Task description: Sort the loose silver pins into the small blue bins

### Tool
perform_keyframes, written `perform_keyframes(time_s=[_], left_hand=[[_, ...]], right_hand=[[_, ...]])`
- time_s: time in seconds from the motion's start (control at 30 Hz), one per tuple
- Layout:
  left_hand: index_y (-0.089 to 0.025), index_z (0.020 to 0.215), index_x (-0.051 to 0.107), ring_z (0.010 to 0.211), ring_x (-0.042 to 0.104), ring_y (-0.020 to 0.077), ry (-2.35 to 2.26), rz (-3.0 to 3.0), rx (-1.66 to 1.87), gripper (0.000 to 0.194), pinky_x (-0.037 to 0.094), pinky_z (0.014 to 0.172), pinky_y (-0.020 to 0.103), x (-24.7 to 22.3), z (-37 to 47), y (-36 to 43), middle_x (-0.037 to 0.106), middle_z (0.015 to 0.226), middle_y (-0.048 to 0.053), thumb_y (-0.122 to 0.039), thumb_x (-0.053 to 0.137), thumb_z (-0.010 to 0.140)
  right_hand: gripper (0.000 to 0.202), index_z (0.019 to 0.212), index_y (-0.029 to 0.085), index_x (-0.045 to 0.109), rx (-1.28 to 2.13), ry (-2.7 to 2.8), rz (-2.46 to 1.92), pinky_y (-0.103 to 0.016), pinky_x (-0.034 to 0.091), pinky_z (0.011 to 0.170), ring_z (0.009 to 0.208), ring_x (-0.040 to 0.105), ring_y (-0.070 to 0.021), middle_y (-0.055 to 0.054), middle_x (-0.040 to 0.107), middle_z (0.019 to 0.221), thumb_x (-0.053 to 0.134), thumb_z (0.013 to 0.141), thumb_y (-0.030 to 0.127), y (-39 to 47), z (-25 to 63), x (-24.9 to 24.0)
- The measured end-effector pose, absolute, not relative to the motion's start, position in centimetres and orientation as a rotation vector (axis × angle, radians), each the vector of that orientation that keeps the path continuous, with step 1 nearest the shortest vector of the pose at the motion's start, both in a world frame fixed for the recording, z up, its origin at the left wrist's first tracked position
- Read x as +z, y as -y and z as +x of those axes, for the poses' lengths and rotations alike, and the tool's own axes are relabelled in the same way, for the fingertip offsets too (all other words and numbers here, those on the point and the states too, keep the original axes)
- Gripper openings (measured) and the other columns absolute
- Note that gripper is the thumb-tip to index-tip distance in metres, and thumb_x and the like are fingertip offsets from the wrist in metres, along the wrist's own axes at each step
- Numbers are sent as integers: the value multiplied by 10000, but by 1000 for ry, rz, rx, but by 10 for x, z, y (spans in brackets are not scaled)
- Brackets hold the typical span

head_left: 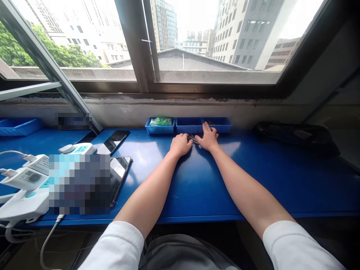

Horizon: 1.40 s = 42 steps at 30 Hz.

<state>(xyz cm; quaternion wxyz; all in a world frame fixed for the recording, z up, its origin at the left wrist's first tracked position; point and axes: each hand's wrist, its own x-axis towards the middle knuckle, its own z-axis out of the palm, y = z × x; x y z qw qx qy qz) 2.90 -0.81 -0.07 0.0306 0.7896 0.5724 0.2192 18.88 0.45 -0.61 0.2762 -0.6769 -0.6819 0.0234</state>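
Note:
A small heap of thin, dark, shiny metal pieces point(193, 139), pin-like but too small to name surely, lies on the blue tabletop between my hands. My left hand point(181, 145) rests at the heap's left side, its fingers bent and its thumb touching the pieces. On the right, my right hand point(207, 139) is open, thumb against the heap and fingers spread forward over the front rim of a blue two-part bin point(189, 129). Some thin dark pieces show in the bin's right compartment. Beside it, a smaller blue bin point(159, 129) contains green-tinted clear plastic packets point(161, 121).
A black phone point(119, 139), a second device point(123, 165) and a white power strip with chargers point(26, 200) lie on the left. A blue tray point(25, 127) stands farther left. A dark bag-like object point(295, 137) lies at right. The window wall bounds the back.

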Motion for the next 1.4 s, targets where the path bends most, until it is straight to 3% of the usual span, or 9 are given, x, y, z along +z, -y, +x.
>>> perform_keyframes(time_s=[0.33,0.5,0.87,1.13,1.23,1.4], left_hand=[[-177,1123,575,1078,547,256,-1792,2433,647,383,412,908,350,-1,30,8,618,1140,113,-429,420,880],[-166,1137,571,1080,545,267,-1779,2440,654,393,411,908,363,-2,29,7,613,1146,118,-422,417,880],[-176,1119,583,1083,543,261,-1789,2438,664,374,408,911,352,-2,28,8,615,1142,117,-414,422,880],[-171,1092,593,1056,551,264,-1768,2456,675,368,414,889,360,-2,26,9,619,1116,117,-413,408,885],[-172,1108,587,1064,548,260,-1761,2449,683,372,410,897,357,-4,26,9,616,1127,117,-413,413,884],[-168,1108,587,1070,542,263,-1766,2448,685,374,407,900,356,-4,27,8,615,1125,118,-413,416,883]], right_hand=[[773,1415,180,285,54,1682,-1853,-534,306,973,1234,267,-355,-97,173,1537,513,746,493,-7,190,-6],[733,1387,153,334,32,1579,-1870,-531,310,973,1238,276,-352,-136,227,1512,509,743,454,-6,190,-6],[615,1351,153,414,-180,1591,-1713,-486,325,975,1190,330,-311,-104,385,1441,456,783,387,5,186,10],[704,1344,258,450,-73,1905,-1885,-572,260,983,1287,232,-401,-85,165,1536,489,750,633,-14,178,23],[699,1321,245,481,8,1821,-1975,-604,213,1004,1318,194,-418,-103,171,1527,418,773,674,-19,187,23],[703,1316,163,479,8,1606,-2020,-590,237,996,1309,219,-415,-175,229,1495,429,792,627,-14,204,17]])
